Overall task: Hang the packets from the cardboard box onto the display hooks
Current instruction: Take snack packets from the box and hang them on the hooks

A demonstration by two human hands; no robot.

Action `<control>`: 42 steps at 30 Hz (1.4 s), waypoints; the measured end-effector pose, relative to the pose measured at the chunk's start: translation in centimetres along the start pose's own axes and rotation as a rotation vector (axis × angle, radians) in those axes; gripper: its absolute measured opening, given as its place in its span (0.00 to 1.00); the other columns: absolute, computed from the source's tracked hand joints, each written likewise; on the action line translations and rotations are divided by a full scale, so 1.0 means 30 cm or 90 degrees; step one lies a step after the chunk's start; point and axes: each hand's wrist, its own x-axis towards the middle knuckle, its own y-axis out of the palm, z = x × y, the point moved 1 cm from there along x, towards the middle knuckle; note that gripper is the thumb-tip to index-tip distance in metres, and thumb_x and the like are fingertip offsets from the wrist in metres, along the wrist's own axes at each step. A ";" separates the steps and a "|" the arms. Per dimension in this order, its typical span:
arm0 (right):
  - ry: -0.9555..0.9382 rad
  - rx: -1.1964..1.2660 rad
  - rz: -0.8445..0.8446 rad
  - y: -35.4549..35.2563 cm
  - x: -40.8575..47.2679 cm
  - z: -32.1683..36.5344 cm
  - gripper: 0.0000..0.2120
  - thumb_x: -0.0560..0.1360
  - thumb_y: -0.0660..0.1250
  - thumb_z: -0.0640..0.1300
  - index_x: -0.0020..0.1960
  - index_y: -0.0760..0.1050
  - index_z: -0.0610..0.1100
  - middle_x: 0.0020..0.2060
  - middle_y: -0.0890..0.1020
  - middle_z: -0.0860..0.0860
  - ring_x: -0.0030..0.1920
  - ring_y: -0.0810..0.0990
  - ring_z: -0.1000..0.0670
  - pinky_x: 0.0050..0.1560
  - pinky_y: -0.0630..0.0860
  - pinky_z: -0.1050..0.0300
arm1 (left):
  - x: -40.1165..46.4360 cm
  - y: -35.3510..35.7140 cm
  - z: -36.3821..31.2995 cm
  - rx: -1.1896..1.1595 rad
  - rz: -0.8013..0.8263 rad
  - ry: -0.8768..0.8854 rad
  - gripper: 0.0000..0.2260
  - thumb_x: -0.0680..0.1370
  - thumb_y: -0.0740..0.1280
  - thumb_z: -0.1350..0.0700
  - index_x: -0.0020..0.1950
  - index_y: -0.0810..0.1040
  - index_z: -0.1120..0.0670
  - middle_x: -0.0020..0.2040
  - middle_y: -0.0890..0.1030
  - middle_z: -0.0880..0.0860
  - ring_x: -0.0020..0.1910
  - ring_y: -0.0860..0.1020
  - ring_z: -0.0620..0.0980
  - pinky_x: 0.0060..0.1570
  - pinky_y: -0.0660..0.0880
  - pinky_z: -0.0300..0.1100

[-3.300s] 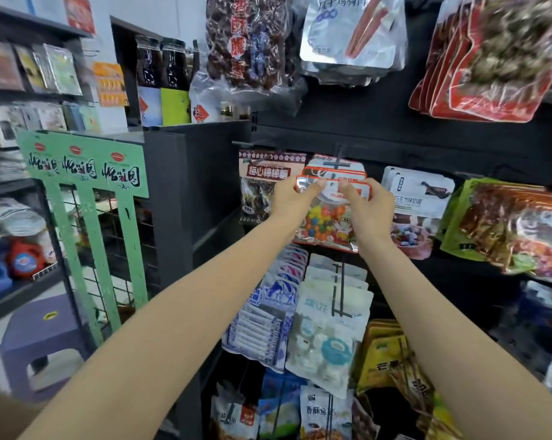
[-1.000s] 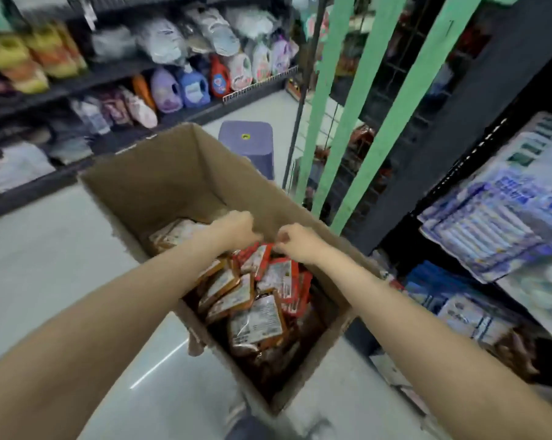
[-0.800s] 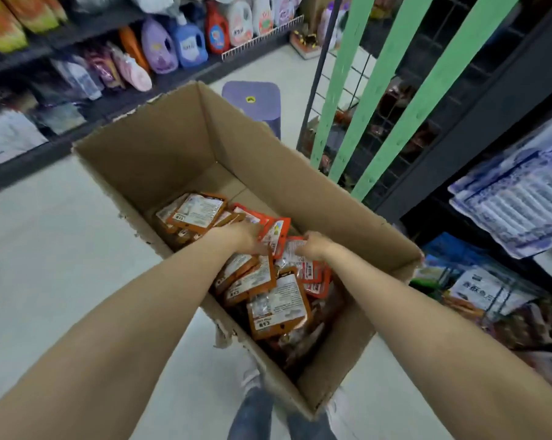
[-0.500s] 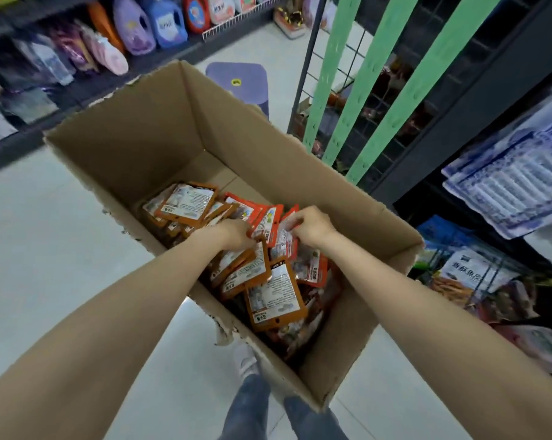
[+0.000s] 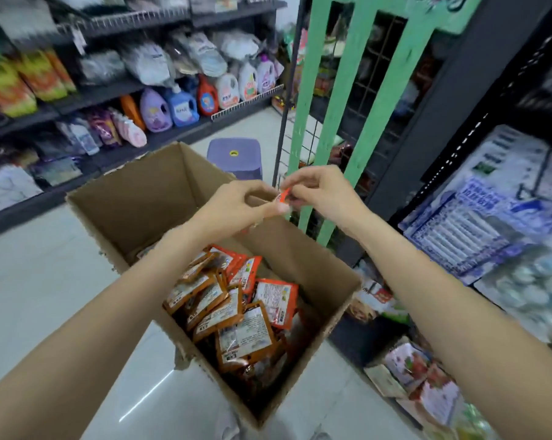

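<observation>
An open cardboard box (image 5: 135,198) stands on the floor below me, holding several orange and red packets (image 5: 236,312) piled at its near end. Both hands are raised above the box. My left hand (image 5: 236,206) and my right hand (image 5: 319,192) pinch a red packet (image 5: 283,197) between their fingertips; only its top corner shows, the rest is hidden behind my hands. The display rack with hanging packets (image 5: 490,223) is blurred at the right.
A green wire stand (image 5: 341,100) rises just behind the box. A purple stool (image 5: 235,157) sits on the floor beyond it. Shelves of detergent bottles (image 5: 179,103) line the far left. More snack packets (image 5: 420,376) lie low at the right.
Both hands have lifted out of the box with a red packet held between them. The view has tilted up from the box toward the aisle.
</observation>
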 end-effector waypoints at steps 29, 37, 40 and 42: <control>-0.134 -0.107 -0.721 -1.275 -0.659 0.010 0.02 0.71 0.73 0.43 0.41 0.81 0.46 0.36 0.81 0.54 0.42 0.79 0.54 0.49 0.75 0.57 | 0.414 0.787 -1.332 -0.220 -0.069 0.372 0.07 0.75 0.70 0.59 0.51 0.82 0.61 0.48 0.82 0.55 0.47 0.79 0.51 0.52 0.76 0.45; -0.143 -0.165 -0.721 -1.359 -0.654 -0.005 0.05 0.74 0.69 0.42 0.47 0.82 0.42 0.42 0.81 0.53 0.44 0.77 0.59 0.49 0.70 0.66 | 0.465 0.863 -1.390 -0.266 -0.064 0.326 0.04 0.78 0.66 0.58 0.49 0.80 0.56 0.42 0.79 0.49 0.45 0.77 0.48 0.52 0.75 0.44; -0.145 -0.164 -0.708 -1.372 -0.654 -0.014 0.04 0.75 0.69 0.42 0.46 0.82 0.43 0.43 0.81 0.54 0.44 0.76 0.61 0.47 0.68 0.71 | 0.471 0.863 -1.388 -0.256 -0.061 0.336 0.04 0.78 0.66 0.58 0.49 0.80 0.55 0.44 0.79 0.48 0.46 0.77 0.47 0.52 0.74 0.42; -0.148 -0.173 -0.697 -1.373 -0.656 -0.023 0.03 0.75 0.68 0.41 0.45 0.81 0.44 0.43 0.81 0.55 0.44 0.76 0.61 0.48 0.68 0.71 | 0.475 0.871 -1.382 -0.242 -0.070 0.342 0.05 0.78 0.66 0.57 0.50 0.80 0.55 0.47 0.81 0.49 0.50 0.78 0.49 0.54 0.73 0.42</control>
